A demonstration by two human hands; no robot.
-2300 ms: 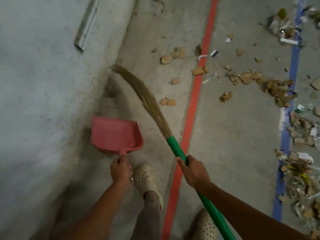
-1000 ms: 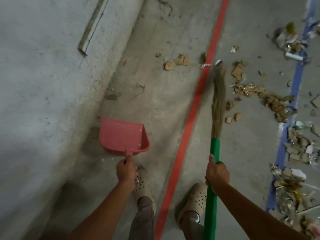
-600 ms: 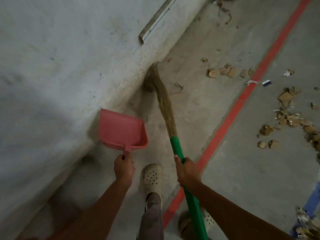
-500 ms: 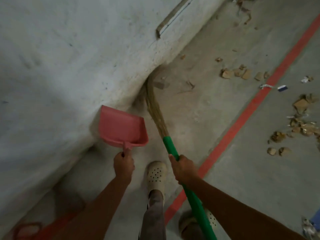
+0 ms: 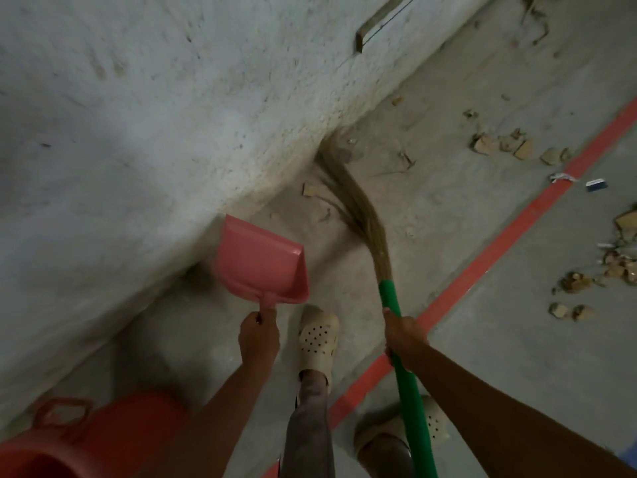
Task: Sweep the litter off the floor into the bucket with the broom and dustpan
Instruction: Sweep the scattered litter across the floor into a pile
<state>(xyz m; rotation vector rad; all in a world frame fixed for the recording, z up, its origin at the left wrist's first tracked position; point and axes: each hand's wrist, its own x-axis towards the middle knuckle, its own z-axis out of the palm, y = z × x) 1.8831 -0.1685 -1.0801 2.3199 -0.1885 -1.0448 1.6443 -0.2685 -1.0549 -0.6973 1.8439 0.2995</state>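
Hands both occupied. Left hand [image 5: 259, 338] gripped the short handle of the pink dustpan [image 5: 260, 262], fingers curled round it. The pan sat just ahead of that hand with its mouth turned toward the wall [image 5: 138, 115]; whether it touched the floor [image 5: 517, 357] could not be told. Right hand [image 5: 405, 336] was clenched round the green shaft of the broom [image 5: 389, 294], a little behind where the bristles [image 5: 358, 208] began. The bristles curved ahead of the right hand and toward the left, tips at the foot of the wall, blurred.

Litter: one small tan scrap [image 5: 308, 190] lay just left of the bristles, ahead of the dustpan. A row of tan chips [image 5: 503, 146] lay farther ahead and right of the right hand, on the near side of the red line [image 5: 482, 260]. Crumpled brown bits [image 5: 575, 281] lay well to the right of the right hand, past the line. A blue scrap [image 5: 596, 185] lay just past the line.

Bucket [image 5: 113, 432], red with a looped handle, sat behind and left of the left hand, near the wall, partly out of frame; contents not visible. A pale perforated shoe [image 5: 317, 339] stood between the hands, nearer the left one.
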